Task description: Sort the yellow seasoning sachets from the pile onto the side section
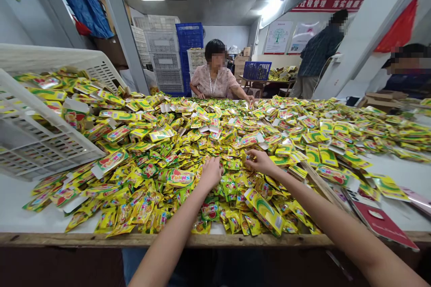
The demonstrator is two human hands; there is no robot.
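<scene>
Both arms reach forward over the wooden table edge (101, 240) into the pile of sachets (188, 143), which are yellow and green and spread across most of the white table (20, 215). The left hand (211, 173) rests knuckles-up on the pile with its fingers curled down into the packets; I cannot tell whether it grips anything. The right hand (261, 162) is just beside it, the two apart, and its fingers pinch a small sachet (248, 157) held slightly above the heap (print too small to read). At far left a white crate (37, 143) lies tipped on its side, with sachets spilling from its mouth onto the table. A red booklet (380, 222) lies flat near the right front corner, beside the pile's edge. Across the table a co-worker (215, 80) leans over the far side with both hands on the pile. A blue crate (256, 70) sits behind, on another table.
</scene>
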